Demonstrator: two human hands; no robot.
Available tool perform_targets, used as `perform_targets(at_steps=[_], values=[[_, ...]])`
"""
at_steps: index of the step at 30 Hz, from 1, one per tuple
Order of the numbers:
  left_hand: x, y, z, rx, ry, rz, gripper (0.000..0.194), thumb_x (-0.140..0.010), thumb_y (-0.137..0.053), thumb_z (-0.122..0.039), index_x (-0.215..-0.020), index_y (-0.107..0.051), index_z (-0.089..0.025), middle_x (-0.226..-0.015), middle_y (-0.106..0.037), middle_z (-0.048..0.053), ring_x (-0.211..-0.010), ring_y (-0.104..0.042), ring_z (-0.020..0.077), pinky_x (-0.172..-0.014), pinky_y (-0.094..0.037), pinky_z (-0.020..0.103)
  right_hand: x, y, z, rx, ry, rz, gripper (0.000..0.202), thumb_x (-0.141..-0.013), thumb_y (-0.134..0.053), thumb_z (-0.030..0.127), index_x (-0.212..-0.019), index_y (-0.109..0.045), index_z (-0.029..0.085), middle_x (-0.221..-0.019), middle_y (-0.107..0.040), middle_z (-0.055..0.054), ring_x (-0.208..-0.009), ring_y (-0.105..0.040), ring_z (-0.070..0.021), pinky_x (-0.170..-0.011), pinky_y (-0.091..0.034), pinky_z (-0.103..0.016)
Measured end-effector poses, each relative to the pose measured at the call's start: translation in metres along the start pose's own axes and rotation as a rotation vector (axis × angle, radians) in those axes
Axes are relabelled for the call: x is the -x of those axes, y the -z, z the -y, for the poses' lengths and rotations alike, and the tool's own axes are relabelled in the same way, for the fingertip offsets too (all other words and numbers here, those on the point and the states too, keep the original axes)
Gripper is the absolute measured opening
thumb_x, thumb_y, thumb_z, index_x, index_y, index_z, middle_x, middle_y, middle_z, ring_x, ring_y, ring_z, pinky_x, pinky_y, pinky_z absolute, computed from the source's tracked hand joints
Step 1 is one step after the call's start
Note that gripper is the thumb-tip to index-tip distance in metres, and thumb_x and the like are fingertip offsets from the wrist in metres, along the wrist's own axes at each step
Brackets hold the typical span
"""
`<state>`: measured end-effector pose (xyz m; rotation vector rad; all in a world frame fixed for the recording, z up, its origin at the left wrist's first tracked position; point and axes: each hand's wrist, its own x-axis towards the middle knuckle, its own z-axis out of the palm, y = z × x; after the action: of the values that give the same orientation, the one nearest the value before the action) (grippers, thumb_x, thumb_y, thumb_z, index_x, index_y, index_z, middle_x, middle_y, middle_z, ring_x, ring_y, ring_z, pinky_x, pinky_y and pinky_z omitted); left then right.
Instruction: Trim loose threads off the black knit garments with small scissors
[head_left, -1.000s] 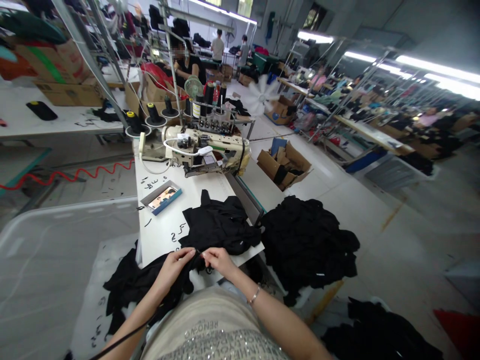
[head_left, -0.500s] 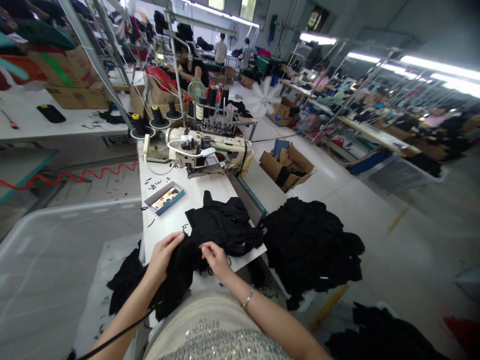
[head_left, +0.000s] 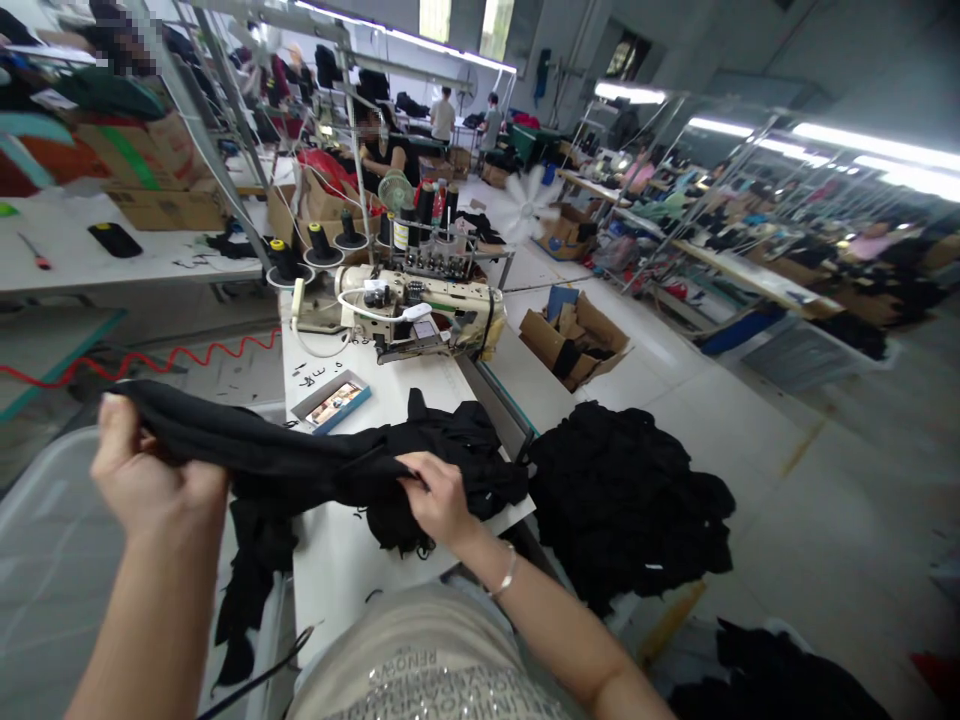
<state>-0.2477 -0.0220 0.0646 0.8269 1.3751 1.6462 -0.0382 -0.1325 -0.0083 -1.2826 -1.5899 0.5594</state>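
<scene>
We see a black garment (head_left: 262, 462) stretched out between the two hands above the near end of the white table (head_left: 337, 570), with part of it hanging down over the table's left edge. The left hand (head_left: 146, 480) is raised out to the left, its fingers curled and closed around one end of the cloth, the thumb on top. The right hand (head_left: 439, 500) sits lower, near the table's middle, its fingertips pinching the other end of the cloth; a thin bracelet (head_left: 508, 575) circles that wrist. Just behind the right hand lies a small heap of black fabric (head_left: 465, 450) on the table. Further back on the table a phone (head_left: 331, 402) with a lit screen rests in a blue-edged case, and beyond it stands a cream sewing machine (head_left: 420, 305) with black thread cones (head_left: 322, 240) behind it. To the right of the table, lower down, a large pile of black cloth (head_left: 630, 500) is heaped, and past it an open cardboard box (head_left: 574, 340) stands on the floor. At the bottom edge our shirt (head_left: 427, 670) bears sequin lettering seen upside down; one line seems to read "RENOVO", though we cannot be sure.
</scene>
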Motion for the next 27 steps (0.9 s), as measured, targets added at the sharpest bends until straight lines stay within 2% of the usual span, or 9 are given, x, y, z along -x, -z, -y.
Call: perform_targets(at_steps=[2,4,6,9,12,15,18,24,27], values=[[-0.002,0.004,0.033,-0.103,0.071,0.157,0.058,-0.076,-0.046,-0.058,-0.125,-0.041,-0.027,-0.125,-0.054,-0.008,-0.122,-0.041,0.0209,-0.09,-0.043,0.027,-0.006,0.047,0.019,0.175,0.32,-0.051,0.036,-0.081,-0.041,0.007,-0.111,-0.059,0.017,-0.098,-0.065,-0.007,-0.093,-0.061,-0.0181,-0.082,-0.049,-0.031],[0.012,0.004,0.071,-0.212,0.184,0.39,0.052,-0.068,-0.061,-0.053,-0.106,-0.059,-0.018,-0.101,-0.068,0.002,-0.095,-0.06,0.0235,-0.075,-0.05,0.03,-0.018,0.089,0.036,0.349,0.503,-0.114,0.043,-0.079,-0.043,0.005,-0.118,-0.055,0.018,-0.103,-0.064,-0.007,-0.095,-0.06,-0.0179,-0.081,-0.049,-0.03],[0.035,0.005,0.109,-0.329,0.277,0.637,0.042,-0.063,-0.065,-0.053,-0.079,-0.068,-0.013,-0.079,-0.071,0.007,-0.076,-0.063,0.0247,-0.068,-0.05,0.033,-0.035,0.123,0.042,0.481,0.582,-0.232,0.042,-0.078,-0.044,0.004,-0.116,-0.057,0.019,-0.101,-0.065,-0.006,-0.092,-0.062,-0.0175,-0.08,-0.049,-0.029],[0.065,0.02,0.152,-0.548,0.339,0.928,0.048,-0.066,-0.055,-0.061,-0.052,-0.065,-0.016,-0.059,-0.068,0.006,-0.064,-0.061,0.0242,-0.069,-0.047,0.034,-0.064,0.159,0.022,0.554,0.377,-0.472,0.029,-0.082,-0.043,0.007,-0.101,-0.062,0.018,-0.096,-0.065,-0.007,-0.094,-0.061,-0.018,-0.085,-0.046,-0.031],[0.073,0.047,0.173,-0.653,0.306,0.944,0.046,-0.062,-0.057,-0.062,-0.051,-0.062,-0.018,-0.052,-0.062,0.002,-0.06,-0.057,0.022,-0.066,-0.044,0.031,-0.084,0.174,-0.022,0.534,-0.009,-0.508,0.024,-0.088,-0.039,0.015,-0.095,-0.062,0.013,-0.101,-0.063,-0.014,-0.101,-0.056,-0.0186,-0.091,-0.04,-0.032],[0.071,0.061,0.175,-0.682,0.26,0.89,0.045,-0.062,-0.057,-0.062,-0.055,-0.056,-0.018,-0.051,-0.053,-0.001,-0.056,-0.05,0.018,-0.058,-0.039,0.027,-0.082,0.155,-0.065,0.46,-0.187,-0.274,0.013,-0.083,-0.052,0.017,-0.08,-0.065,0.013,-0.09,-0.066,-0.011,-0.089,-0.06,-0.0168,-0.081,-0.043,-0.026],[0.075,0.051,0.166,-0.647,0.263,0.897,0.046,-0.065,-0.055,-0.063,-0.056,-0.051,-0.018,-0.05,-0.044,-0.004,-0.05,-0.042,0.0131,-0.051,-0.035,0.024,-0.059,0.11,-0.088,0.324,-0.335,-0.04,0.004,-0.072,-0.068,0.018,-0.072,-0.065,0.016,-0.078,-0.066,-0.005,-0.075,-0.061,-0.015,-0.07,-0.044,-0.023],[0.094,0.013,0.126,-0.522,0.386,0.944,0.048,-0.079,-0.036,-0.058,-0.079,-0.058,-0.016,-0.047,-0.032,-0.008,-0.039,-0.027,0.0083,-0.039,-0.022,0.019,0.01,0.03,-0.077,-0.112,-0.594,0.239,0.026,-0.089,-0.043,0.041,-0.093,-0.057,0.019,-0.062,-0.058,0.003,-0.046,-0.046,-0.0078,-0.045,-0.037,-0.019],[0.098,0.008,0.111,-0.511,0.433,0.955,0.044,-0.075,-0.045,-0.056,-0.074,-0.06,-0.014,-0.046,-0.034,-0.008,-0.039,-0.029,0.008,-0.039,-0.02,0.018,0.039,0.005,-0.063,-0.349,-0.729,0.31,0.033,-0.088,-0.037,0.046,-0.092,-0.053,0.018,-0.063,-0.057,0.003,-0.036,-0.033,-0.0049,-0.033,-0.025,-0.016]])
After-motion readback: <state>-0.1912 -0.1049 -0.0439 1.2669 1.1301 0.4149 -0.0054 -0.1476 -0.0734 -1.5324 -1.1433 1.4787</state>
